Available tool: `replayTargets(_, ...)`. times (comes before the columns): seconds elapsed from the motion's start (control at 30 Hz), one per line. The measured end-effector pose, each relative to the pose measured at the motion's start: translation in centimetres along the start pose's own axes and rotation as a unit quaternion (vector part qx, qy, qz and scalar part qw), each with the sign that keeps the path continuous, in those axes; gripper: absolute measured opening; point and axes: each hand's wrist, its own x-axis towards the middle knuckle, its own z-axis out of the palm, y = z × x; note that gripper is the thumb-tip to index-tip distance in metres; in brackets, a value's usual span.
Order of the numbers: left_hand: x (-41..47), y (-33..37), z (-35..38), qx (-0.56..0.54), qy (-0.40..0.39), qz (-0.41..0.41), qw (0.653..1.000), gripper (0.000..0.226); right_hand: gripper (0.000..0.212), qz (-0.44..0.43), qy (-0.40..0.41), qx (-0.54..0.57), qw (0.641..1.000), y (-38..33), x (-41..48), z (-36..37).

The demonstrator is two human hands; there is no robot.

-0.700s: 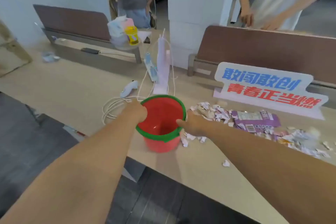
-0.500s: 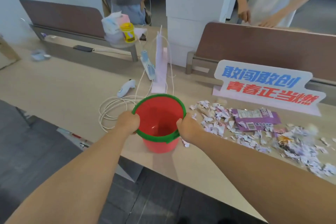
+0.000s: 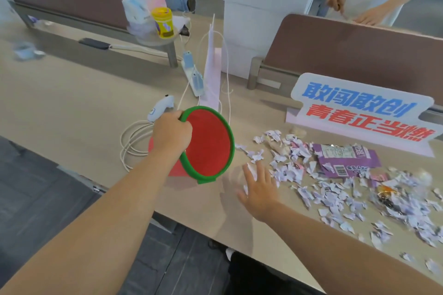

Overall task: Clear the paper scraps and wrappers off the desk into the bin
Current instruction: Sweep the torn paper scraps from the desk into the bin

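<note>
Tabletop [image 3: 72,108]: paper scraps [image 3: 335,201] strewn over right half, purple wrapper [image 3: 345,158] among them. Red bin [image 3: 208,141] tilted, mouth facing scraps. Left hand [image 3: 171,135] fingers clamped on green rim. Right hand [image 3: 259,189] fingers spread apart at nearest scraps, just beside bin mouth.

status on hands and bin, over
Left hand grips red bin by its green rim, mouth tipped toward paper scraps. Right hand open beside them. Purple wrapper among scraps. Nothing blocking.

Bright, even daylight fills the room, leaving only soft shadows on the desk [image 3: 72,108]. The right hand [image 3: 257,189] is motion-blurred, and wide-angle distortion bends the edges.
</note>
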Motion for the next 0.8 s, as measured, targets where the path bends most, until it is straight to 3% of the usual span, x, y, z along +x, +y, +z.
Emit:
replayTargets(0.07,1.3,0.0,0.4,0.011,0.011,-0.006,1.0,0.026,0.068,-0.046,0.002,-0.056,0.997,-0.1,1.1,2.0)
replayTargets(0.13,1.8,0.3,0.4,0.029,0.014,-0.004,0.999,0.026,0.07,-0.036,0.015,-0.081,0.996,-0.6,2.2,2.8)
replayTargets(0.27,3.3,1.6,1.0,0.064,-0.002,-0.007,0.998,0.023,0.073,0.003,0.027,-0.058,0.998,1.4,6.9,3.9)
replayTargets(0.37,4.9,2.1,1.3,0.082,0.002,-0.03,0.996,0.021,0.071,-0.037,0.065,-0.055,0.996,2.3,11.0,3.7)
replayTargets(0.47,6.0,2.6,2.0,0.085,-0.015,-0.044,0.995,0.02,0.068,-0.09,0.018,-0.048,0.995,2.9,14.6,3.3)
replayTargets(0.53,6.5,3.2,2.8,0.085,-0.04,-0.041,0.995,0.02,0.062,-0.122,0.012,-0.018,0.992,3.6,15.6,3.4)
replayTargets(0.7,7.1,4.0,3.6,0.083,-0.069,-0.04,0.993,0.021,0.031,-0.131,0.156,0.061,0.977,4.6,14.5,4.2)
replayTargets(0.8,6.9,3.9,3.3,0.074,-0.066,-0.042,0.994,0.02,0.03,-0.088,0.098,0.055,0.99,4.6,14.3,3.3)
